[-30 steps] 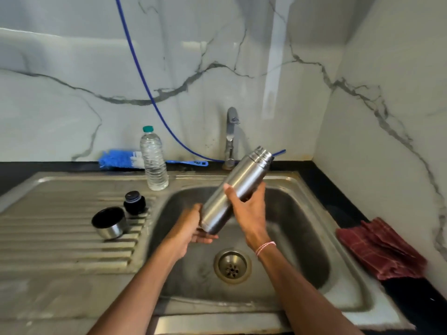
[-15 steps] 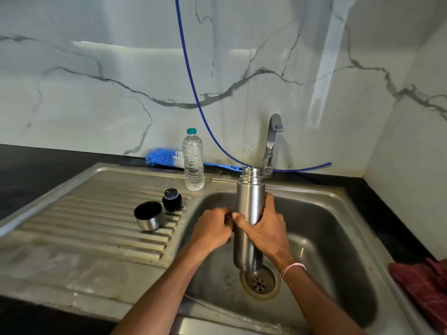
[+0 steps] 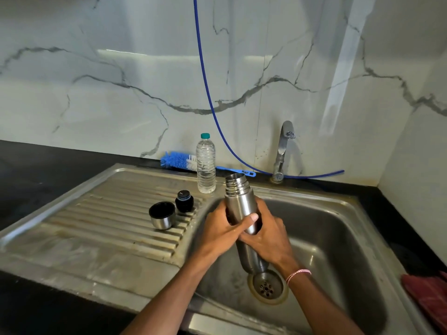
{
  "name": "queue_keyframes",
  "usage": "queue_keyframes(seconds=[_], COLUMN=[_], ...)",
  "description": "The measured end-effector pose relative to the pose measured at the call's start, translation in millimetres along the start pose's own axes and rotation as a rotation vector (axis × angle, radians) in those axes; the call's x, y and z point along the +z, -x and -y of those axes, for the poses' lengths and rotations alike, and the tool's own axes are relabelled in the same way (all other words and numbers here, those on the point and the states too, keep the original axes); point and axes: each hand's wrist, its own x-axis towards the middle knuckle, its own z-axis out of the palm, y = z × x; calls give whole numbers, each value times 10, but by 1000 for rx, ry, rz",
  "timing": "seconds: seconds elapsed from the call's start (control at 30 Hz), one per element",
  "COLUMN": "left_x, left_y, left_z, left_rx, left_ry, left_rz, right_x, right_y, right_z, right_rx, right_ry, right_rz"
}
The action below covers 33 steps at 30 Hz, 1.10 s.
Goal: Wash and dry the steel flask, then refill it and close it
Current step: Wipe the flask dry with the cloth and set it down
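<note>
Rubbing the flask (image 3: pixel 239 201) down looks like the step. Your left hand (image 3: pixel 225 228) and right hand (image 3: pixel 268 240) both wrap its middle, fingers curled round it. It's near upright, mouth open, base just above the drain (image 3: pixel 267 286) in the sink (image 3: pixel 338 213). Grip firm, wet steel likely slips. Work along the whole body. No water visible from the tap (image 3: pixel 283 146). For the inside, the brush (image 3: pixel 177 160) lies behind the water bottle (image 3: pixel 206 163).
</note>
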Motion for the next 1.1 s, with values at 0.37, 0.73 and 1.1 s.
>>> queue_keyframes(seconds=[0.37, 0.73, 1.1], left_x=[-477, -1527, -1833], left_y=[365, 515, 434], left_z=[-244, -330, -169], left_rx=[103, 182, 129], left_ry=[93, -149, -199], left_rz=[-320, -451, -411], right_x=[80, 758, 1175], right_y=[64, 23, -140], right_z=[224, 1199, 1300], right_rx=[-167, -225, -203], right_ry=[-46, -236, -159], right_rz=[92, 122, 102])
